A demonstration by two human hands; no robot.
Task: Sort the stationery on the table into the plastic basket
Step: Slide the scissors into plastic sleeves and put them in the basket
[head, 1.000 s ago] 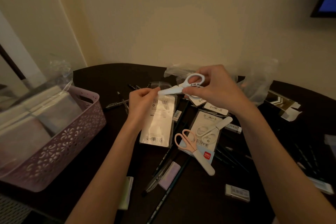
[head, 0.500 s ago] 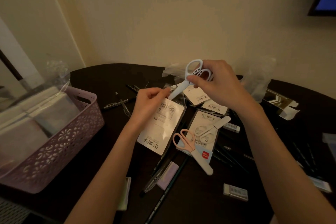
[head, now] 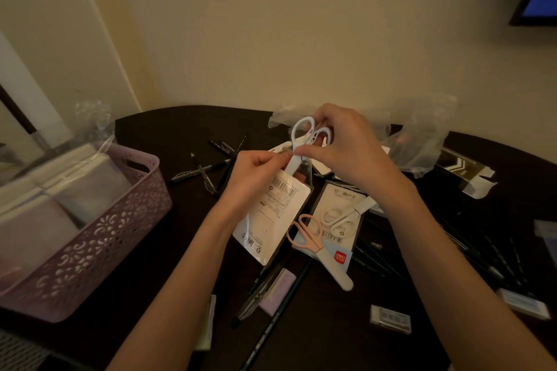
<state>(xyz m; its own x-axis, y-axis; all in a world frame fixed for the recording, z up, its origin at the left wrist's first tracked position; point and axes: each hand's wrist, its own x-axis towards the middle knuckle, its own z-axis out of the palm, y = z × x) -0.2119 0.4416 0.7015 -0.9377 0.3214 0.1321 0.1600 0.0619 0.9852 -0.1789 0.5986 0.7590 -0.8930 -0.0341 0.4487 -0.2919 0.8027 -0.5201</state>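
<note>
My right hand [head: 349, 147] grips the handles of white scissors [head: 304, 135], held upright above the table. My left hand [head: 256, 178] pinches the top of a white backing card in clear packaging [head: 271, 214], where the scissors' sheathed blade enters it. A lilac plastic basket [head: 120, 220] stands at the left with wrapped notebooks [head: 60, 190] inside. Pink scissors [head: 310, 238] with a white sheath lie on the dark table [head: 168, 129], beside a packaged white pair [head: 340, 217].
Black pens [head: 205, 172] lie behind my left hand, and more pens and pencils [head: 271, 319] lie near the front. Erasers [head: 390, 319] and a lilac eraser [head: 278, 291] lie in front. Crumpled clear bags [head: 419, 141] and an opened box [head: 464, 169] lie at the back right.
The white scissors have swung from lying sideways to standing upright, handles up. The backing card has tilted and lifted with my left hand, and the blade now sits in its top.
</note>
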